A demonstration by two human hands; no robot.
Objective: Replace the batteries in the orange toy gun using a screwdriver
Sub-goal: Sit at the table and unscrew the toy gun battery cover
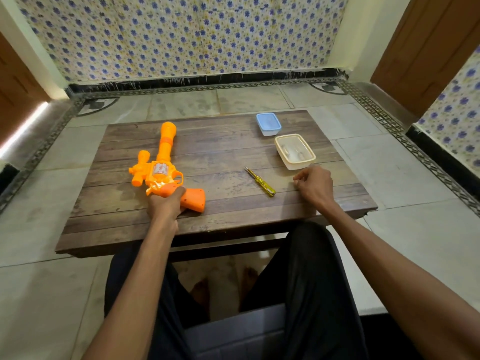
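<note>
Wooden table, left hand gripping orange toy gun, right hand seemingly curled empty

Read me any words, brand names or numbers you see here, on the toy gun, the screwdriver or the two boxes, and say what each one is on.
No text can be read.
Orange toy gun: a silver and red sticker on its side, too blurred to read.
Screwdriver: no visible marking.
Blue-lidded box and cream box: no labels visible.

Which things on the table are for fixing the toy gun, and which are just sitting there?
For the job:
orange toy gun, gripped by the left hand
yellow screwdriver

Just sitting, as far as I can tell:
blue-lidded box
cream tub, contents unclear
</note>
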